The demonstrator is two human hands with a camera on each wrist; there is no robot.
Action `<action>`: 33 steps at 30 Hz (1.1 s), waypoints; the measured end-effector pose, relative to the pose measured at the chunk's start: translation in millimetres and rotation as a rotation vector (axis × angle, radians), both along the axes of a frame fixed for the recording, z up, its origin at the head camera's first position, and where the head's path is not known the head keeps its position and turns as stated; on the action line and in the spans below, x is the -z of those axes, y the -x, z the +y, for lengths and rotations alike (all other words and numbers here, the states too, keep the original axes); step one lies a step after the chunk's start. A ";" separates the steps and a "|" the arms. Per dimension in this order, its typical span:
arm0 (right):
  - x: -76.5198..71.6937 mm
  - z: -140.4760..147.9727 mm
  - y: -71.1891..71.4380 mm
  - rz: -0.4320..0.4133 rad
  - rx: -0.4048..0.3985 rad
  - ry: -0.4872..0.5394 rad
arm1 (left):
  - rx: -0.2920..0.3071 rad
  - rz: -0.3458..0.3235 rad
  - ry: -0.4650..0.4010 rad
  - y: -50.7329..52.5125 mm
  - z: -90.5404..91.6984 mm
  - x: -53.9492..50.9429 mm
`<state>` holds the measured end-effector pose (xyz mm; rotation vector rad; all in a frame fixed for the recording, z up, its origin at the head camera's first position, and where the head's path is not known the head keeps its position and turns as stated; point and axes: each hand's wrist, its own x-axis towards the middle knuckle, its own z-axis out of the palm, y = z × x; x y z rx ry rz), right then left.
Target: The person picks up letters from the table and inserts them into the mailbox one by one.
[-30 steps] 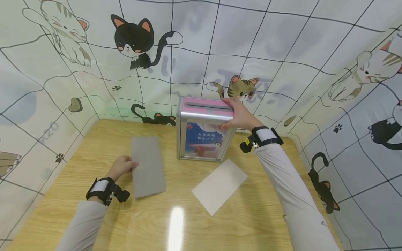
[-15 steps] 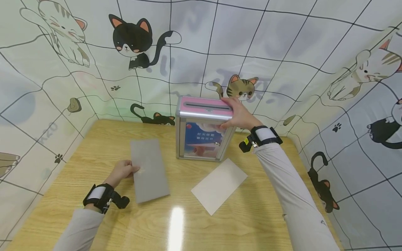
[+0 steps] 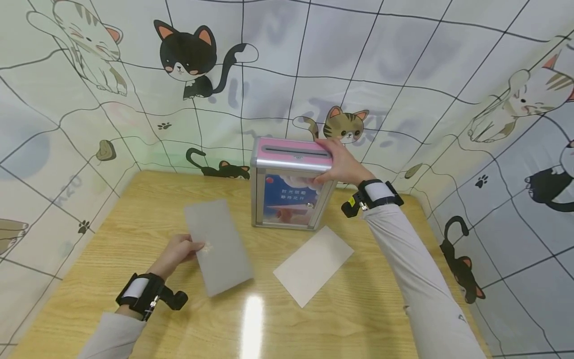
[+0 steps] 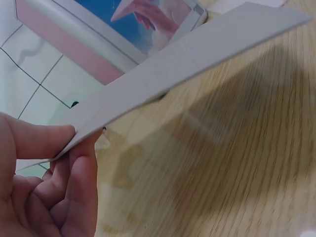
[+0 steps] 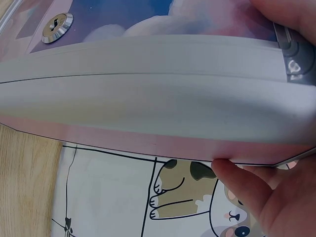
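Note:
In the head view my left hand (image 3: 176, 253) pinches the left edge of a grey envelope (image 3: 224, 249) between thumb and fingers. In the left wrist view the envelope (image 4: 182, 64) stands off the wooden table, its shadow falling beneath it. My right hand (image 3: 344, 163) grips the upper right corner of a letter box (image 3: 291, 199), with the thumb on the front. The box is upright, with a pink slotted top, silver frame and blue picture front. A small lock (image 5: 57, 27) on its front shows in the right wrist view.
A pale envelope (image 3: 314, 267) lies at a slant on the wooden table (image 3: 350, 319), in front of the box's right side. Behind and at both sides hangs a white cloth (image 3: 269, 50) with grid lines and cartoon cats.
My left hand has moved a little toward me and to the right with the grey envelope, which has turned and now tilts. My right hand and the box stay in place.

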<state>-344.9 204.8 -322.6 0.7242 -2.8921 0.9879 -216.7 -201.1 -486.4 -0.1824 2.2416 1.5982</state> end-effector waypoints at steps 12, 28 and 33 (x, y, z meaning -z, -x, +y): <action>0.6 0.3 0.5 0.008 -0.002 0.001 | -0.008 0.003 -0.095 -15.5 14.1 -2.3; 1.5 -0.3 0.9 -0.001 0.009 -0.007 | 0.019 0.028 -0.150 -30.0 30.3 -16.7; 2.6 0.6 1.8 0.004 0.005 -0.007 | 0.050 0.081 -0.144 -28.7 28.4 -27.1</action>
